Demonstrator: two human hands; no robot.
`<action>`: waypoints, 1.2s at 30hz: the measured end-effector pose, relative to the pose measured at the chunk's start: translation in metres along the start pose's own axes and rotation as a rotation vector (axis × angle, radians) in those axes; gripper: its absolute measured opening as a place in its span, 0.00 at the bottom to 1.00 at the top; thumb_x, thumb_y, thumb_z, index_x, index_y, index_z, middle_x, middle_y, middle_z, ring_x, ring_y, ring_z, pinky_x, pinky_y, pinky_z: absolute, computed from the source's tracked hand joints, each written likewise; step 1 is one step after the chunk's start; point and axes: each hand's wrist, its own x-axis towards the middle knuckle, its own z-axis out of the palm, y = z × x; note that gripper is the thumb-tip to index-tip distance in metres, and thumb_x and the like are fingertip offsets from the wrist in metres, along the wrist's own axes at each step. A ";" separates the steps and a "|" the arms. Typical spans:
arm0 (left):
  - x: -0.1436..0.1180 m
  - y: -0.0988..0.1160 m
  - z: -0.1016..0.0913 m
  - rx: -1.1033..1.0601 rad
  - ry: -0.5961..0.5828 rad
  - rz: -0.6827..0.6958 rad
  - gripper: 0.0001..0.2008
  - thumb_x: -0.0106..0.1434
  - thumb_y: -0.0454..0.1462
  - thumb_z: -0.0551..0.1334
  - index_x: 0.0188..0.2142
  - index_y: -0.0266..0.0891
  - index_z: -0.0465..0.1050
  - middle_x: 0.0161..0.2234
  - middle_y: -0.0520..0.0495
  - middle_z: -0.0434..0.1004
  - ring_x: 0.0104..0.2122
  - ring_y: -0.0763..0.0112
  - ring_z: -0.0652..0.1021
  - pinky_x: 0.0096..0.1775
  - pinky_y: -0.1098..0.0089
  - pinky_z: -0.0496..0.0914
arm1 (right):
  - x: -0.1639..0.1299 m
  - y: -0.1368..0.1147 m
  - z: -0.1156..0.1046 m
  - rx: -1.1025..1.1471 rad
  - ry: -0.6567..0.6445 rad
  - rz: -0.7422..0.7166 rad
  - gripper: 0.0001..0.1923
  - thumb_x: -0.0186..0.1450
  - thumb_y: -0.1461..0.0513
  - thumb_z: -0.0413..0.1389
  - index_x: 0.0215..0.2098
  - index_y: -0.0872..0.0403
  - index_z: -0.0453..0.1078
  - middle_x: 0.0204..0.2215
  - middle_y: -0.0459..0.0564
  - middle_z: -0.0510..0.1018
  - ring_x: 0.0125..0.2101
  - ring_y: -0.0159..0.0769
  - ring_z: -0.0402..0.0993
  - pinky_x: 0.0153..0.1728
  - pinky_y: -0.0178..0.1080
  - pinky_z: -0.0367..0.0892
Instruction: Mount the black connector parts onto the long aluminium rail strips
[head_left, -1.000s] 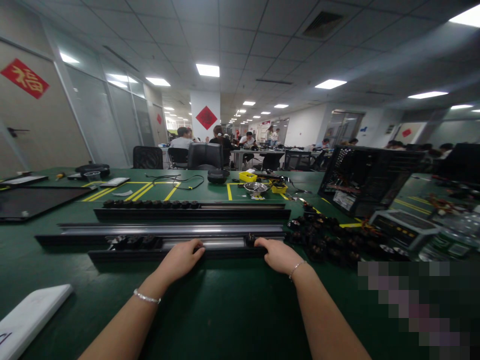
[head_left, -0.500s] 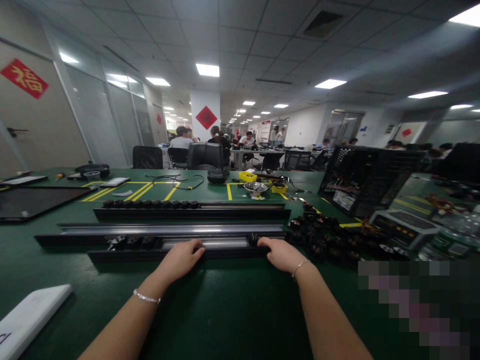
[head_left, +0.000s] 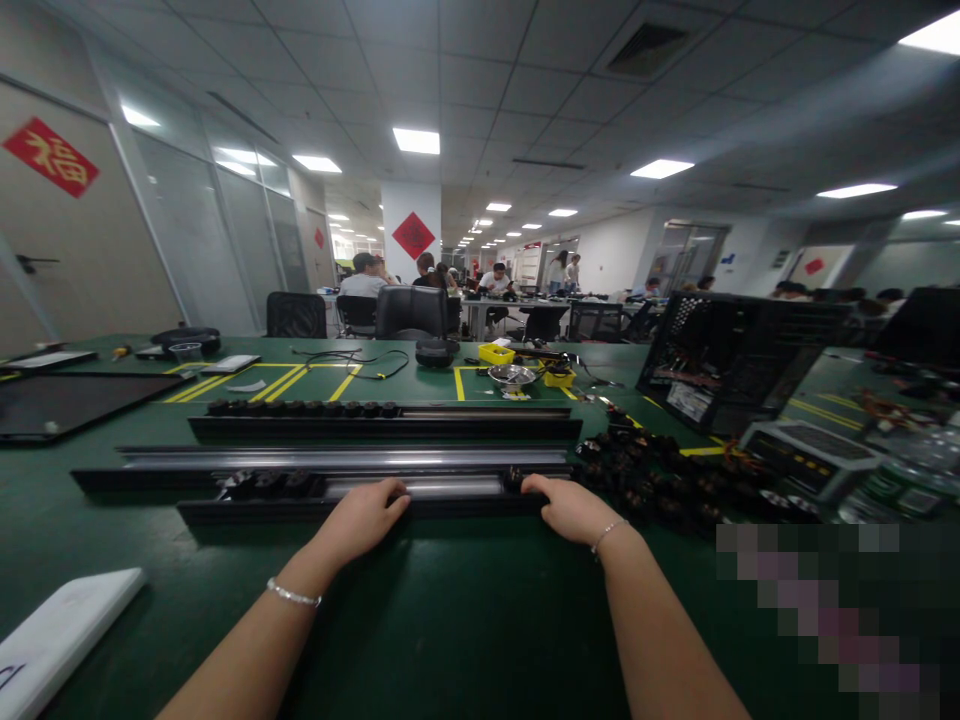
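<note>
Black, long and channelled, the nearest rail [head_left: 360,505] lies across the green felt worktop [head_left: 465,620], parallel to two more rails [head_left: 382,428]. Left hand [head_left: 364,520] rests on its near edge, fingers together and curled. Right hand [head_left: 570,508] presses its right end, fingers curled over a small black part [head_left: 514,477]. Knobbly black parts [head_left: 660,480] are heaped just right. Open-plan office behind, tiled ceiling.

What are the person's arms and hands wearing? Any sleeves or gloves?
No gloves and no sleeves in view: both forearms are bare up to the picture's lower edge. The left hand has a thin silvery bracelet of small beads or links around its wrist. The right hand has a finer silvery chain bracelet at its wrist. No rings or watch can be made out.
</note>
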 end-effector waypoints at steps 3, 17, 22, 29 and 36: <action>0.000 -0.001 0.001 -0.005 -0.001 0.007 0.17 0.62 0.45 0.50 0.43 0.42 0.70 0.42 0.45 0.77 0.42 0.63 0.75 0.42 0.67 0.65 | 0.000 0.001 -0.001 0.001 0.002 -0.004 0.28 0.52 0.71 0.46 0.49 0.46 0.66 0.48 0.49 0.72 0.48 0.38 0.67 0.46 0.37 0.58; 0.002 -0.002 0.001 -0.002 -0.006 -0.004 0.16 0.61 0.45 0.50 0.41 0.42 0.71 0.41 0.45 0.77 0.41 0.63 0.75 0.42 0.67 0.65 | 0.000 0.014 -0.004 0.015 -0.004 0.061 0.26 0.52 0.70 0.46 0.47 0.47 0.67 0.45 0.49 0.74 0.45 0.38 0.69 0.44 0.36 0.59; 0.002 -0.004 0.002 -0.005 -0.001 0.001 0.16 0.61 0.45 0.50 0.42 0.41 0.70 0.42 0.45 0.77 0.42 0.62 0.75 0.43 0.66 0.65 | 0.000 0.022 -0.004 0.064 0.002 0.064 0.26 0.52 0.70 0.46 0.46 0.46 0.68 0.45 0.47 0.74 0.45 0.37 0.69 0.45 0.35 0.58; 0.001 -0.002 0.001 -0.003 -0.006 -0.003 0.16 0.61 0.45 0.50 0.42 0.41 0.70 0.42 0.45 0.77 0.42 0.62 0.75 0.42 0.66 0.65 | 0.000 0.028 -0.005 0.094 0.006 0.061 0.26 0.51 0.70 0.47 0.45 0.46 0.69 0.47 0.45 0.74 0.46 0.36 0.68 0.46 0.34 0.58; 0.001 -0.001 0.000 -0.011 -0.010 -0.007 0.16 0.61 0.45 0.50 0.42 0.41 0.70 0.42 0.45 0.77 0.42 0.62 0.75 0.43 0.67 0.65 | -0.003 0.035 -0.008 0.100 0.008 0.081 0.26 0.52 0.70 0.46 0.46 0.45 0.69 0.47 0.45 0.73 0.45 0.36 0.69 0.44 0.34 0.58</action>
